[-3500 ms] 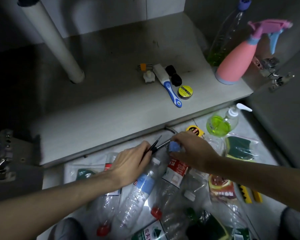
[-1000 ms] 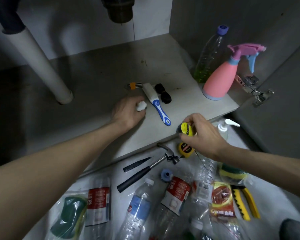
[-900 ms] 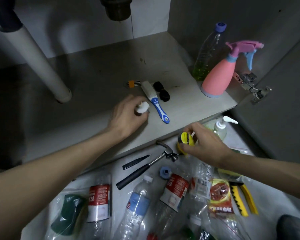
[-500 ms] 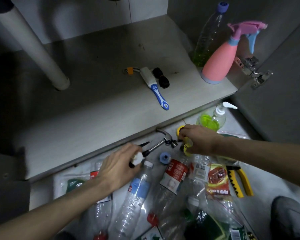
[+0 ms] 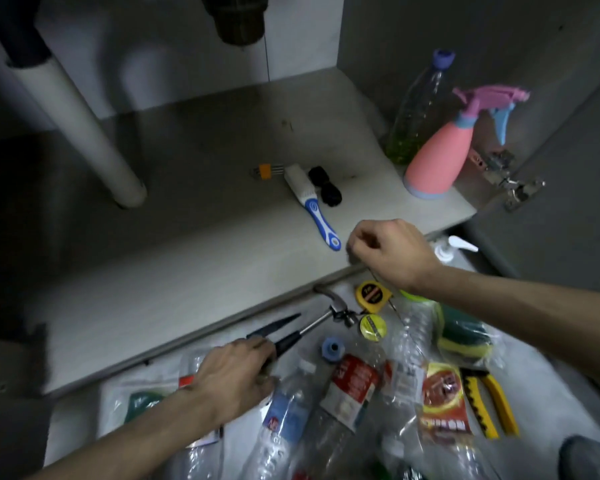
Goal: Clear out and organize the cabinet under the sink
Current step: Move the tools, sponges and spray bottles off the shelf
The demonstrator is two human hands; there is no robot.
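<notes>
Head view looks down into the cabinet (image 5: 222, 258), its pale floor board the largest thing in sight, with a white pipe (image 5: 94, 143) slanting down onto it at the left. At the board's right rear stand a clear bottle (image 5: 420, 109) with green liquid and, just beside it, a pink sprayer (image 5: 440, 157). Near the middle lie a blue-handled brush (image 5: 312, 206), a black piece (image 5: 324, 187) touching its right side, and a small orange-banded comb (image 5: 265, 171) to its left.

Below the board's front edge, on the floor, plastic bottles (image 5: 347, 393) lie in a heap with bagged sponges (image 5: 465, 334) to the right and yellow pliers (image 5: 492, 400) beyond them. A hammer (image 5: 323, 320) rests head toward the board, a tape measure (image 5: 373, 296) and a yellow round tin (image 5: 373, 327) just beside its head, a blue cap (image 5: 331, 348) near them.

The left hand (image 5: 236, 372) lies low over the hammer's handle end — its fingers bent down around something small, what exactly cannot be told. The right hand (image 5: 388, 251) hovers over the board's front edge near the brush handle, fingers loosely curled and holding nothing visible. A pump bottle (image 5: 454, 247) peeks out behind that wrist.
</notes>
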